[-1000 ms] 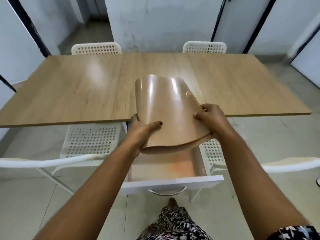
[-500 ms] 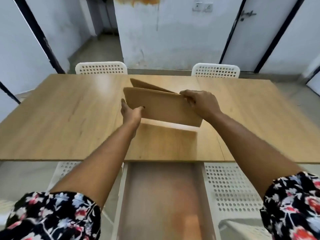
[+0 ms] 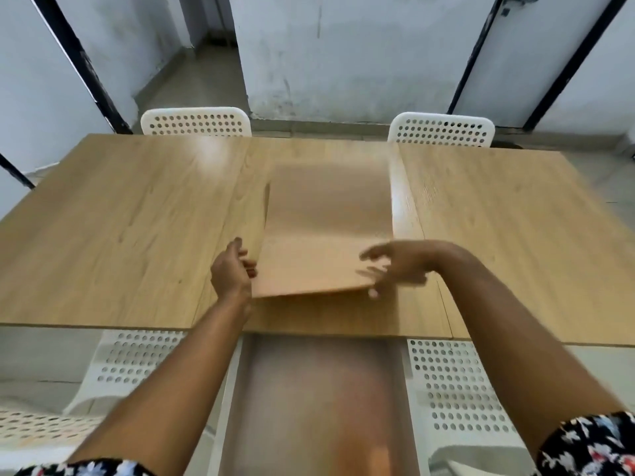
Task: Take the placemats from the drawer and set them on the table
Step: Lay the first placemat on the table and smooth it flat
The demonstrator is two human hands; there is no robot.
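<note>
Tan rectangular placemats [image 3: 326, 231] at frame centre on the light wooden table [image 3: 130, 228].
Left hand [image 3: 231, 273] grip curls on their left edge; right hand [image 3: 395, 267] spread loose, blurred, fingertips at the corner.

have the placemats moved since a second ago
Yes. The placemats went from above the open drawer forward onto the table.

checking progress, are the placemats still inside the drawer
No, the placemats lie out on the table, with the left hand at their near left corner and the drawer open below the table edge.
</note>
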